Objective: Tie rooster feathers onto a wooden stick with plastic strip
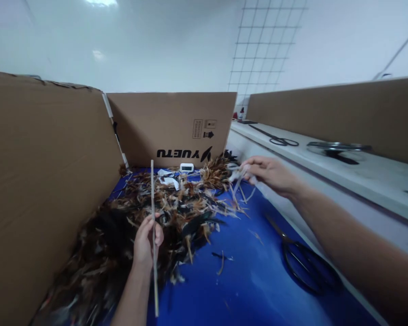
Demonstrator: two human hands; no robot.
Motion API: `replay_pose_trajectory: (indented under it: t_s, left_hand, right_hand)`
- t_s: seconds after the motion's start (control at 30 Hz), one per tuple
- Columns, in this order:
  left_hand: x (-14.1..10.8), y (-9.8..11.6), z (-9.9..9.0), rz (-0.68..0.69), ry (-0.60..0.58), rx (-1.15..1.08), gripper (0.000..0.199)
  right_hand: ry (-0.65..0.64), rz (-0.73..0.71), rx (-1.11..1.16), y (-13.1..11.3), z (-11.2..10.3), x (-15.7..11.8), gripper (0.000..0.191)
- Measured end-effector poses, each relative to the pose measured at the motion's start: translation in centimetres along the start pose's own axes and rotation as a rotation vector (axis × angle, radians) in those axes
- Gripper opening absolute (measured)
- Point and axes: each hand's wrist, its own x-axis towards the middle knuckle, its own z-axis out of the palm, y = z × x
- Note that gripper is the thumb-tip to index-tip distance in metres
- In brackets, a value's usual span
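Note:
My left hand (146,240) is closed around a thin, pale stick (153,194), held nearly upright over a pile of feathers. To the right, my right hand (267,174) pinches some whitish, translucent strips (240,174) that dangle from the fingers. Brown, black and cream feathers (177,203) cover much of the blue surface under and beyond my left hand. Close behind the strips lies a denser brown feather bundle (216,173). A large pair of black-handled scissors (302,262) rests on the blue surface, below my right forearm.
Cardboard panels (170,122) wall the left and back. A small white digital display (187,167) and crumpled white paper (169,180) sit among the feathers. The white ledge (387,181) at right carries a second pair of scissors (284,141) and a shiny round object (338,147).

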Motion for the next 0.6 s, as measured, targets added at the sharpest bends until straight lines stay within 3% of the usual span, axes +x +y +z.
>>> replay_pose_trajectory:
  t_s: [0.1,0.17,0.3,0.47,0.6]
  left_hand:
    - [0.2,-0.3,-0.2,-0.019,-0.001,0.039,0.022]
    - [0.2,-0.5,-0.2,-0.027,0.003,0.071,0.023]
    - [0.5,-0.9,-0.4,-0.014,0.016,0.144,0.025]
    - [0.6,-1.3,-0.4,-0.019,0.022,0.226,0.029]
    - [0.5,-1.5,0.0,-0.025,0.024,0.295,0.031]
  right_hand:
    - [-0.221,-0.031,-0.294,2.1,1.2,-2.1,0.019]
    - [-0.295,-0.111,-0.499,3.7,1.8,-3.5,0.024]
    - [-0.207,-0.199,-0.743,6.8,1.9,-6.3,0.030]
    - [-0.071,-0.073,-0.781,9.9,1.9,-9.9,0.020]
    - [-0.029,-0.130,-0.756,11.8,2.9,-11.7,0.020]
